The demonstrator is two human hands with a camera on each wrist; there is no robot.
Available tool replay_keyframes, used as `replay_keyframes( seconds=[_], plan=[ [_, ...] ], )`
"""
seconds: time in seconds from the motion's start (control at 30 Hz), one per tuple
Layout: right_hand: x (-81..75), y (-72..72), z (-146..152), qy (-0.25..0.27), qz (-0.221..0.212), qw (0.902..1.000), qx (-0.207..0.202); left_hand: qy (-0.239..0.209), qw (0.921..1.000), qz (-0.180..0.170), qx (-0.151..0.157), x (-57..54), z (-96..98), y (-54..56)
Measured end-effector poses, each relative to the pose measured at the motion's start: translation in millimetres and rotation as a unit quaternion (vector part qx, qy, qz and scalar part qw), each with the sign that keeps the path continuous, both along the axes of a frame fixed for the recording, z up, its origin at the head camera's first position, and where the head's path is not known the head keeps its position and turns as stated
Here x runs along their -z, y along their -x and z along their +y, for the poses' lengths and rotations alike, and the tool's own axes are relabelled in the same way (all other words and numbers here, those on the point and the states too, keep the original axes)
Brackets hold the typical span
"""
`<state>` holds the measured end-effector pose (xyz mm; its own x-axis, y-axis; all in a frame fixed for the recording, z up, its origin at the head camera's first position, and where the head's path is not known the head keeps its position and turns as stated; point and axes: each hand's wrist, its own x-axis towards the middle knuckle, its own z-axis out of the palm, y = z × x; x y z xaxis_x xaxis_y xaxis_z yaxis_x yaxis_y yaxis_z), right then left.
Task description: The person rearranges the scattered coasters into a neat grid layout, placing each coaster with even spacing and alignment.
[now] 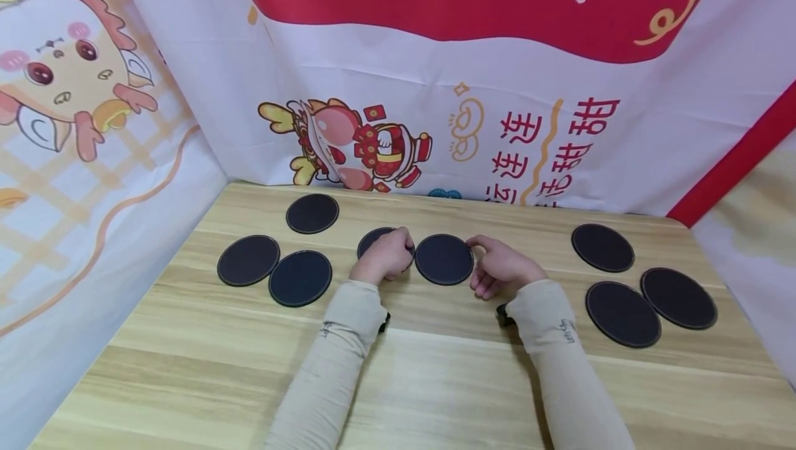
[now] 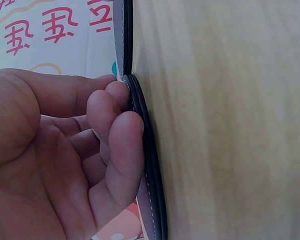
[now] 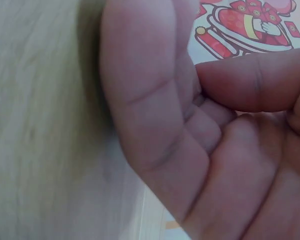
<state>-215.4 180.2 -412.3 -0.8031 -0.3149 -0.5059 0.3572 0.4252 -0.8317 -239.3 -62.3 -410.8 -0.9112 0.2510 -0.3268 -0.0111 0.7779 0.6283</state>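
My left hand lies across a round black coaster near the table's middle, covering much of it. In the left wrist view, its curled fingers and thumb meet the stitched rim of that coaster. A second round black coaster lies flat right beside it, their edges close together. At this second coaster's right edge is my right hand, thumb-side fingertips at the rim and the other fingers bent loosely lower down. The right wrist view shows these bent fingers close over the wood, with no coaster visible.
On the left lie three more black coasters, two of them edge to edge. Another three form a group on the right. The light wooden table ends at a printed cloth wall behind the coasters.
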Motion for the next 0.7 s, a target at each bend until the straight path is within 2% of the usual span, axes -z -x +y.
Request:
replay_keyframes(
  seconds=[0.7],
  plan=[
    [-0.8,2.3,6.7,-0.026,-0.004,0.9996,0.005,0.002,1.0,-0.002,0.005,0.6,-1.2,1.6]
  ],
)
